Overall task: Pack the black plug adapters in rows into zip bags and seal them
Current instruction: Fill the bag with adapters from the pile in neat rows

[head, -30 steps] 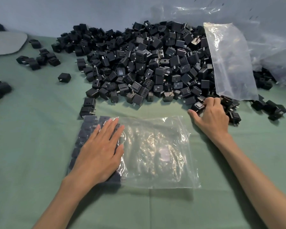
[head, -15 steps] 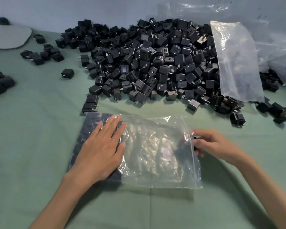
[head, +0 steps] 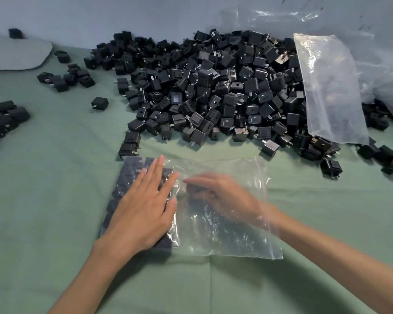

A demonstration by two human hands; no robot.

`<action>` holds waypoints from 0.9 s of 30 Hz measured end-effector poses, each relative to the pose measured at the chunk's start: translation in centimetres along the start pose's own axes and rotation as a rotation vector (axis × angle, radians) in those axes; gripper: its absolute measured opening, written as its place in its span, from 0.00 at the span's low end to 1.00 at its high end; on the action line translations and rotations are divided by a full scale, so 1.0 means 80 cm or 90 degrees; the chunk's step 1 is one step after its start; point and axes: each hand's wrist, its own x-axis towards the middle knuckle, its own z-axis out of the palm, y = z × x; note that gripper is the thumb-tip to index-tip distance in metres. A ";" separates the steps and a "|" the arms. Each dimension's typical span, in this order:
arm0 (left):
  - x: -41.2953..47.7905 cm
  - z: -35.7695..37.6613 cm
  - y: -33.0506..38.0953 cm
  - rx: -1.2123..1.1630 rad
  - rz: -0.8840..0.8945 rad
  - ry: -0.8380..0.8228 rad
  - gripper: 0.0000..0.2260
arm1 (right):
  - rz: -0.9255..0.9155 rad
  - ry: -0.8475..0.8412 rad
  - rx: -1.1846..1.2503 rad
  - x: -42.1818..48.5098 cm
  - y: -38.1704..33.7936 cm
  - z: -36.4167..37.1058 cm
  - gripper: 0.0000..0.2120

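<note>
Setting: green cloth-covered counter (head: 55, 200) against a blue-grey wall.

Item 1: clear plastic zip bag (head: 225, 241), flat at the counter's near middle, mouth toward the right edge. Contents: packed rows of black cube-shaped plug adapters (head: 127, 177) fill only its left end; the rest is slack film.

Item 2: left hand (head: 143, 214), palm down on the bag over the packed rows, fingers straight and slightly spread.

Item 3: right hand (head: 225, 196), inside the bag, seen blurred through the film, fingertips just beside the last packed row. A dark shape lies under them, but I cannot tell whether they pinch it.

Change: a second ago this hand was at the heap's near edge, then at the bag's mouth; now it is deep inside, while the left hand has stayed put. Judgement: one more adapter is probably being added to a row, and sealing is far off.

Item 4: large heap of loose black adapters (head: 213, 87) toward the far edge, with a second clear plastic bag (head: 327, 87) leaning on its right side.

Item 5: small scattered adapter clusters (head: 66, 78) toward the far left corner.
</note>
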 end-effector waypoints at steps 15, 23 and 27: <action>-0.003 -0.001 0.001 0.010 0.015 -0.017 0.27 | 0.027 0.013 -0.216 0.024 0.014 -0.008 0.22; -0.003 0.001 -0.001 0.026 0.032 -0.017 0.27 | -0.011 0.145 -0.310 0.018 0.010 0.010 0.17; -0.004 0.000 -0.002 0.035 0.056 -0.020 0.25 | 0.034 0.114 -0.220 0.013 0.016 0.012 0.18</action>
